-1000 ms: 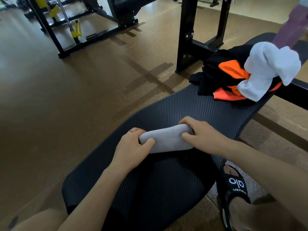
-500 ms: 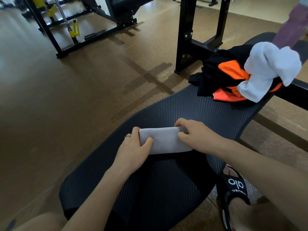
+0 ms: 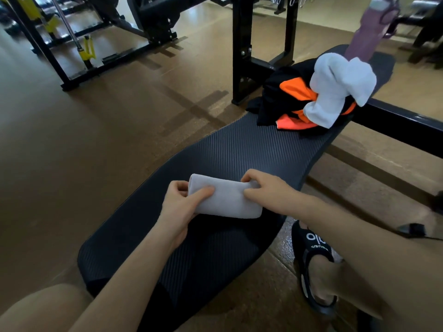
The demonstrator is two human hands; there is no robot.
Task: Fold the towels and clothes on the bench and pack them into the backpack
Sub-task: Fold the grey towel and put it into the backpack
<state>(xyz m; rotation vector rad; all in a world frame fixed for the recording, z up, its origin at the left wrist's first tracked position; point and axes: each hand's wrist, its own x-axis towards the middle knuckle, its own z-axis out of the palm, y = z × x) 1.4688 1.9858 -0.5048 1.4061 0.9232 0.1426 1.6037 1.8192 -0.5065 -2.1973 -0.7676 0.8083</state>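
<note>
Both hands, left and right, pinch the folded grey towel at its ends on the bench; loosening either grip risks it unfolding or sliding off the edge

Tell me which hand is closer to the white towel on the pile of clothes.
Right. The right hand pinches the far end of the gray folded towel, on the side toward the white towel. The left hand grips the near end, farther away.
</note>
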